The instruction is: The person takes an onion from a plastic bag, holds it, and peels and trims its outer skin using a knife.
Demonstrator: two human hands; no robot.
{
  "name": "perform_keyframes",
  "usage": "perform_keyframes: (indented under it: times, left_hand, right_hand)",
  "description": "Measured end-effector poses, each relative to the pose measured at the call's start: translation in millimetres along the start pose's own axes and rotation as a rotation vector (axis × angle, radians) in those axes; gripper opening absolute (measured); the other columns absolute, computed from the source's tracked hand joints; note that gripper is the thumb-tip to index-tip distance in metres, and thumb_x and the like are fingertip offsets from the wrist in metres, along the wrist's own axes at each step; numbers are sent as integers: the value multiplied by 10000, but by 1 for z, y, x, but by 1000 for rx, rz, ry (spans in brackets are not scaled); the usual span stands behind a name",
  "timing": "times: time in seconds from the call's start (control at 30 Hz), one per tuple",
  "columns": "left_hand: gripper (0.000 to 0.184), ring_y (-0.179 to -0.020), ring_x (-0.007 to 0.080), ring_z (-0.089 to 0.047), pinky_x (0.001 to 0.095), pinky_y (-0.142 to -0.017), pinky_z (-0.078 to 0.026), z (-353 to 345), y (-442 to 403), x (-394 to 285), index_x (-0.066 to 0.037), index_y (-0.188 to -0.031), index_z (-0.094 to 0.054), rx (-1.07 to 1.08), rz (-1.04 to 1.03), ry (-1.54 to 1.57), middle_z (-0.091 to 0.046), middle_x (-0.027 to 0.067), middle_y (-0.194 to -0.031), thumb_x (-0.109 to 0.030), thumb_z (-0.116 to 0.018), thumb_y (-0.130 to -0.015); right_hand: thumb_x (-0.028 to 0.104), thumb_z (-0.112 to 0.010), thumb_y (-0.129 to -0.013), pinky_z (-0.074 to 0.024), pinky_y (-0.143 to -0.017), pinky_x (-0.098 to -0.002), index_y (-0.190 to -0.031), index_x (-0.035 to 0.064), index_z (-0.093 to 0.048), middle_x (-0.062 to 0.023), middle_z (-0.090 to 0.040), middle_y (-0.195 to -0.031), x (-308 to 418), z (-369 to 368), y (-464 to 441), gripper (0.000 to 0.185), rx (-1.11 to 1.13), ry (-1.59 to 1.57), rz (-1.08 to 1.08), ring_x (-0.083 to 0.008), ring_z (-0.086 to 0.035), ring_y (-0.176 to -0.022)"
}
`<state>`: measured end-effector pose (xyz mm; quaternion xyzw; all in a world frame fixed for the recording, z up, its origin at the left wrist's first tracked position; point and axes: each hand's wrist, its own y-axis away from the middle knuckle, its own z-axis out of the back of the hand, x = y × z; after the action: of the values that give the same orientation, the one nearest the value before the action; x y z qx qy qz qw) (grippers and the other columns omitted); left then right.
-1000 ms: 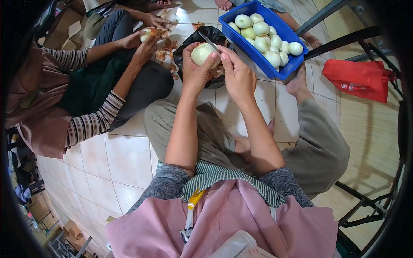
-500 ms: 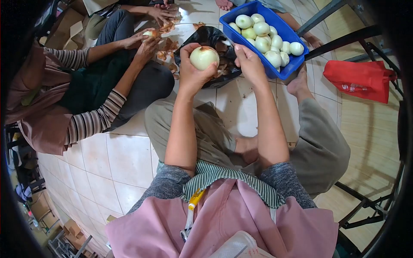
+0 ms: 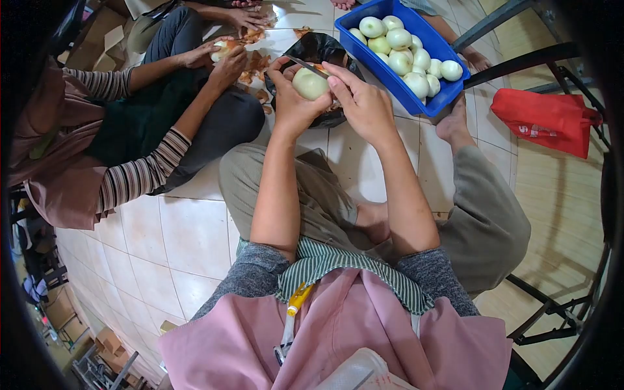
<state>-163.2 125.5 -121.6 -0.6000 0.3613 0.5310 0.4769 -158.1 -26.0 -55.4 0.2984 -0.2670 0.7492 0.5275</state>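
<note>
My left hand (image 3: 297, 107) is wrapped round a pale, mostly peeled onion (image 3: 309, 85). A knife (image 3: 307, 66) is gripped in my right hand (image 3: 361, 99), its blade lying across the top of the onion. The handle is hidden in my fingers. Some brown-orange skin shows at the onion's far side, partly covered by the blade. Beneath both hands, a black plastic bag (image 3: 313, 47) sits open on the tiles with peelings in it. Just right of my right hand stands a blue crate (image 3: 383, 84) holding several peeled onions (image 3: 399, 39).
At left a co-worker in striped sleeves (image 3: 146, 170) works on another onion (image 3: 223, 50). Onion skins (image 3: 257, 65) are scattered on the tiled floor beside the bag. Another person's hand (image 3: 246, 19) rests near them. A red bag (image 3: 545, 120) and dark metal legs (image 3: 520, 62) are at right.
My right hand has moved left, from beside the crate to the onion, bringing the knife blade across its top. The co-worker's hands have shifted slightly around their onion.
</note>
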Motion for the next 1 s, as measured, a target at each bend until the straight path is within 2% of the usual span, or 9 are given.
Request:
perform_keyframes:
  times: [0.1, 0.3, 0.4, 0.5, 0.53, 0.63, 0.73, 0.83, 1.0]
  left_hand:
    - [947, -1041, 232, -595, 338, -899, -512, 0, 2, -9, -53, -1352, -179, -1, 35, 77, -559, 171, -1161, -154, -817, -659]
    - [962, -1042, 231, -601, 340, -896, -521, -2, 1, -5, -78, -1355, -156, -32, -28, 73, -557, 171, -1168, -118, -816, -656]
    - [953, -1063, 240, -597, 352, -933, -507, -5, -3, -7, -82, -1344, -170, -43, -128, 3, -557, 167, -1175, -110, -822, -650]
    - [954, -1078, 252, -594, 364, -976, -484, -8, -4, -5, -85, -1337, -179, 8, -187, 80, -555, 166, -1181, -109, -830, -640]
    - [929, -1118, 235, -585, 349, -968, -490, -7, -2, -7, -102, -1347, -167, 19, -190, 31, -583, 174, -1196, -89, -811, -677]
    - [847, -1110, 229, -596, 336, -946, -504, -7, -3, -3, -91, -1351, -232, 9, -191, 95, -594, 166, -1218, -68, -788, -712]
    - [650, -1116, 224, -602, 331, -936, -514, -7, -4, 1, -61, -1318, -357, 10, -36, 179, -606, 159, -1246, -67, -730, -785]
    - [496, -1122, 217, -596, 341, -980, -488, -9, -7, 4, -26, -1239, -446, -24, 48, 371, -605, 147, -1253, -74, -700, -815]
    - [406, -1139, 223, -594, 335, -984, -487, -8, -6, 3, -29, -1218, -468, -70, 9, 548, -596, 178, -1304, -138, -658, -876]
  right_hand:
    - [472, -452, -1016, -533, -787, -449, -1322, 246, -625, -162, -723, -922, 0, 0, 2, 417, -11, -72, 17, -367, -690, -868]
    - [429, -474, -1017, -544, -769, -423, -1266, 266, -667, -119, -729, -991, -1, -1, 0, 355, -112, -13, 97, -325, -702, -858]
    - [432, -489, -1012, -546, -764, -407, -1237, 276, -685, -109, -731, -995, -8, -9, -7, 337, -229, -37, 71, -303, -709, -846]
    - [444, -491, -1009, -544, -770, -401, -1245, 287, -681, -97, -734, -1018, -27, -16, -20, 341, -261, -103, -21, -295, -712, -852]
    - [450, -486, -1010, -534, -801, -395, -1257, 300, -674, -87, -737, -1033, -31, -17, -24, 345, -273, -154, 8, -291, -710, -887]
    - [451, -477, -1013, -519, -846, -395, -1261, 305, -673, -82, -736, -1059, -43, -24, -33, 348, -242, -196, -86, -291, -699, -946]
    - [452, -471, -1015, -509, -871, -387, -1255, 305, -677, -84, -731, -1081, -47, -28, -40, 349, -272, -260, -83, -283, -692, -979]
    - [443, -475, -1014, -508, -875, -384, -1251, 296, -681, -85, -728, -1091, -43, -28, -45, 347, -252, -306, -187, -286, -687, -989]
    - [403, -496, -1009, -504, -885, -398, -1245, 275, -684, -81, -726, -1095, -46, -21, -43, 328, -368, -145, -273, -301, -680, -1011]
